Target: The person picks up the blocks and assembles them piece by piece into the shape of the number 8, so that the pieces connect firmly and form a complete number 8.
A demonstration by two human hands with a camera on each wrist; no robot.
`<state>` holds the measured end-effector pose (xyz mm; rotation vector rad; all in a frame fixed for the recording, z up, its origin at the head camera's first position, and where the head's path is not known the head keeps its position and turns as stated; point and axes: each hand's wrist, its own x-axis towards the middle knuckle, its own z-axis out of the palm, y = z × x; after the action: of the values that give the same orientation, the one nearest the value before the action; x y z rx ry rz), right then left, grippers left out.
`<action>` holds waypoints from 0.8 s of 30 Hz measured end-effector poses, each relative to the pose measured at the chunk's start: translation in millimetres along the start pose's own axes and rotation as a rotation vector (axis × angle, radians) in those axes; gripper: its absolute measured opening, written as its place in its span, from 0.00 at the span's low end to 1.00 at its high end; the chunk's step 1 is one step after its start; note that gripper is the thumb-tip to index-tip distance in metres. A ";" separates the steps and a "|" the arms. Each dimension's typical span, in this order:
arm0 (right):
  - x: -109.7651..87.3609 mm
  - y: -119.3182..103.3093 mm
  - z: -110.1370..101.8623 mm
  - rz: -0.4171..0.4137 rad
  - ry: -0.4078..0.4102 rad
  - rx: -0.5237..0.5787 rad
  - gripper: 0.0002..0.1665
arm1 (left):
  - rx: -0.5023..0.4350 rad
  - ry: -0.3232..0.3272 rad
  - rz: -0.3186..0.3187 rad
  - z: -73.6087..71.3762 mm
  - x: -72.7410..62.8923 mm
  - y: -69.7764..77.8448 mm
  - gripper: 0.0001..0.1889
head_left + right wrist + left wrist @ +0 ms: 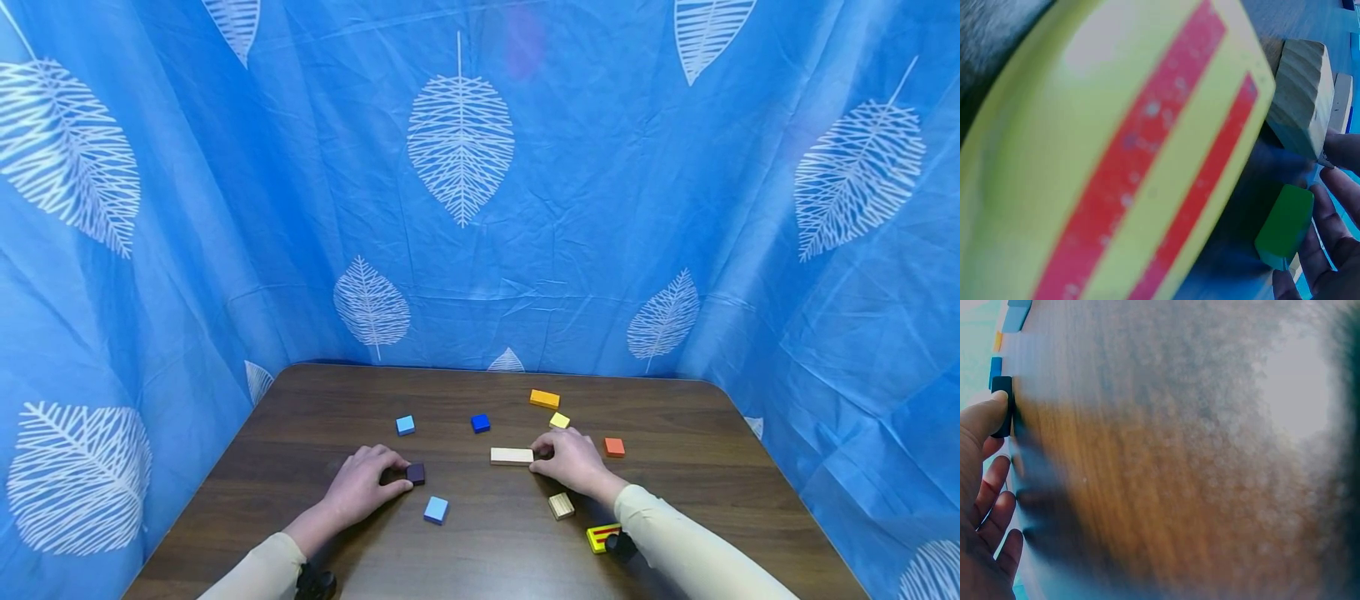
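My left hand (360,485) pinches a small dark block (416,474) between thumb and forefinger, left of the table's middle. In the left wrist view the thumb presses the dark block (1002,384) and the other fingers are spread. On the right, my right hand (573,461) pinches the right end of a long cream wooden block (510,457), which lies flat. A green block (1286,220) lies by the right fingers in the right wrist view. Just nearer the body is a grained wooden block (560,506). A light blue block (436,510) lies right of the left hand.
At the back are a light blue block (405,426), a dark blue block (480,423), an orange block (544,398) and a yellow block (559,421). An orange-red block (614,447) lies right. A red-striped yellow block (599,537) is partly under the right forearm.
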<state>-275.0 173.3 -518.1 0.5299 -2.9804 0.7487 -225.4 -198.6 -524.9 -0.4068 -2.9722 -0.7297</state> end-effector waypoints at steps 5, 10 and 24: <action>-0.1 0.9 0.3 0.018 -0.001 0.020 0.11 | -0.006 -0.002 -0.006 -0.4 -0.3 0.4 0.12; -0.1 0.8 0.6 0.021 -0.005 0.022 0.11 | -0.011 -0.007 -0.015 -0.3 -0.4 0.3 0.12; 3.1 1.1 0.2 0.029 -0.028 0.017 0.10 | -0.018 -0.013 -0.028 2.2 1.5 -1.9 0.20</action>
<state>-278.3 173.1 -518.5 0.5029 -3.0160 0.7767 -227.2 -198.9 -527.5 -0.3727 -2.9916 -0.7601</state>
